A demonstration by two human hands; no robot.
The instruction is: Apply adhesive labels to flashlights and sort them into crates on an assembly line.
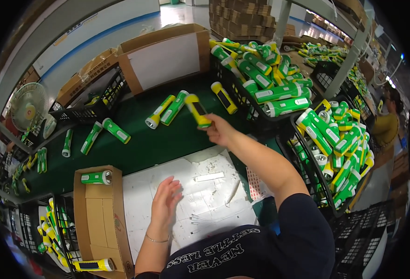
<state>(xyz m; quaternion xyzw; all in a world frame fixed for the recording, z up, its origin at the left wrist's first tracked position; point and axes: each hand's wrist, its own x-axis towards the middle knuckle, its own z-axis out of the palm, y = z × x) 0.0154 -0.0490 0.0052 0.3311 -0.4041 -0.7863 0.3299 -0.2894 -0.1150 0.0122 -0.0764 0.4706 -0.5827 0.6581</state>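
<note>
My right hand (pixel 220 130) is stretched out over the green conveyor belt (pixel 144 149) and grips a yellow and green flashlight (pixel 197 110) by its lower end. My left hand (pixel 164 202) hovers open, fingers spread, above the white work sheet (pixel 200 195) and holds nothing. Two more flashlights (pixel 167 109) lie side by side on the belt just left of the held one. Another yellow flashlight (pixel 224 97) lies to its right.
Black crates (pixel 302 139) heaped with green and yellow flashlights stand at the right. An open cardboard box (pixel 165 58) and a black basket (pixel 93 100) sit behind the belt. A shallow cardboard tray (pixel 100 218) lies at my left. A fan (pixel 28 106) stands far left. Another person (pixel 389 123) works at the far right.
</note>
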